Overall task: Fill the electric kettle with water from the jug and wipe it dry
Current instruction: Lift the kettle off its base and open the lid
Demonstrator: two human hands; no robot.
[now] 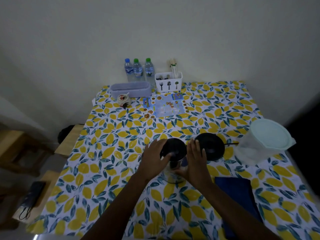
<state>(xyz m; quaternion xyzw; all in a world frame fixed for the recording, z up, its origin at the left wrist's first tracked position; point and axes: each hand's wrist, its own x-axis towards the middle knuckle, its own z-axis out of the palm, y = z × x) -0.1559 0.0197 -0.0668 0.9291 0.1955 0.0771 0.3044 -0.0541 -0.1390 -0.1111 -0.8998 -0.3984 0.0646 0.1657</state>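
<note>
Kettle (174, 163) between both hands

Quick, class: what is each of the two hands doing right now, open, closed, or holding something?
Left hand: open, fingers spread against the left side of the kettle.
Right hand: open, palm against the kettle's right side; a firm grip cannot be told.

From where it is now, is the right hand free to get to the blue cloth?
Probably yes. The right hand rests on the kettle, and the blue cloth lies flat just right of that forearm, nothing on it or between them. The hand would have to leave the kettle first.
</note>
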